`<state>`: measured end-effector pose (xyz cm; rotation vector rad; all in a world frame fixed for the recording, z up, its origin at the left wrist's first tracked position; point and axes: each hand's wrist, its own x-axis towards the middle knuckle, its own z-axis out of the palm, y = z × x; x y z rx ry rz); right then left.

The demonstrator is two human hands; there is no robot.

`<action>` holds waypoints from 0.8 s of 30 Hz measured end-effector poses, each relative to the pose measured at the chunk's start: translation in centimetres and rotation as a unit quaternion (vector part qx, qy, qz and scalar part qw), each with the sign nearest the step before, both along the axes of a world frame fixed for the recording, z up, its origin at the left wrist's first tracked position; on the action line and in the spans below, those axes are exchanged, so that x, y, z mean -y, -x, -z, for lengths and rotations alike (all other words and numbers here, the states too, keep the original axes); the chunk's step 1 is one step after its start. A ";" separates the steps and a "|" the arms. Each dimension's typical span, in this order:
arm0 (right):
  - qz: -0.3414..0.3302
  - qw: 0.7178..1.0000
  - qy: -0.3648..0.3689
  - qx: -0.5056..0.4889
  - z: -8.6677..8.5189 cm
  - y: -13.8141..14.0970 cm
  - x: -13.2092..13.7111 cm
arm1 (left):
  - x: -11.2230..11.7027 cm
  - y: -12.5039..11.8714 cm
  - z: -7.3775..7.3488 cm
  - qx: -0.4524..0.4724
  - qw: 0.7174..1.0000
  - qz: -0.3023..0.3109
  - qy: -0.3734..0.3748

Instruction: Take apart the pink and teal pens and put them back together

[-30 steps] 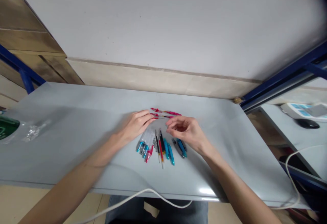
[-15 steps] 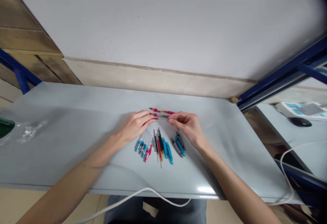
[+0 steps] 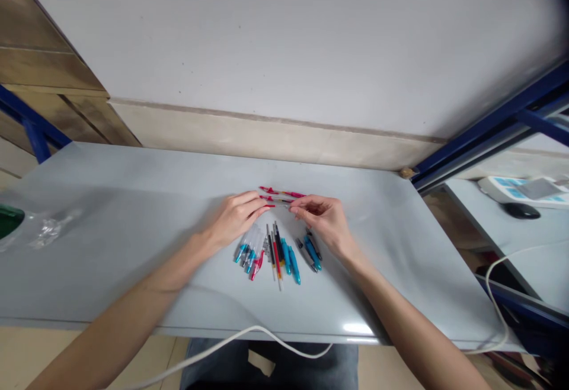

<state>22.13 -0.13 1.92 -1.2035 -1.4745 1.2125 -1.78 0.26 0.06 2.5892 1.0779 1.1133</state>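
My left hand (image 3: 240, 212) is closed, its fingertips pinching a thin red pen part (image 3: 271, 205). Facing it, my right hand (image 3: 320, 215) has thumb and forefinger pressed together at the other end of a slim, silvery piece (image 3: 282, 205) in line with the red part. Whether the two pieces are joined is too small to tell. Just beyond the fingers lie red pen parts (image 3: 291, 194). Nearer to me are clear pen barrels (image 3: 253, 239) with coloured tips, several ink refills (image 3: 275, 251), blue pen barrel parts (image 3: 291, 262) and dark and blue pen parts (image 3: 312, 249).
A clear plastic bag (image 3: 48, 230) with something green lies at the table's left. A white cable (image 3: 258, 329) loops over the front edge. On the right stand a blue metal frame (image 3: 480, 123), a black mouse (image 3: 522, 210) and a white device (image 3: 511, 191). A wall rises behind the table.
My right hand has shifted very slightly left, towards my left hand. The left hand keeps its pinch, and the pen parts on the table lie as before.
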 end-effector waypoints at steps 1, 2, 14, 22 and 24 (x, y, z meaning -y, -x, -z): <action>0.006 1.000 -0.005 0.000 0.0 0.0 0.0 | 0.0 0.0 0.0 -0.001 1.000 0.000 -0.001; 0.009 1.000 -0.008 -0.001 -0.1 -0.1 0.0 | 0.0 0.0 0.0 -0.002 1.000 0.000 -0.002; 0.020 1.000 -0.017 -0.007 -0.3 -0.2 0.1 | -0.1 0.0 0.1 0.002 1.000 -0.001 -0.017; 0.007 1.000 -0.013 -0.009 -0.4 -0.1 0.1 | -0.1 0.0 0.1 -0.002 1.000 0.000 -0.024; 0.002 1.000 -0.012 -0.011 -0.2 0.0 0.1 | 0.0 0.0 0.2 -0.008 1.000 -0.002 -0.023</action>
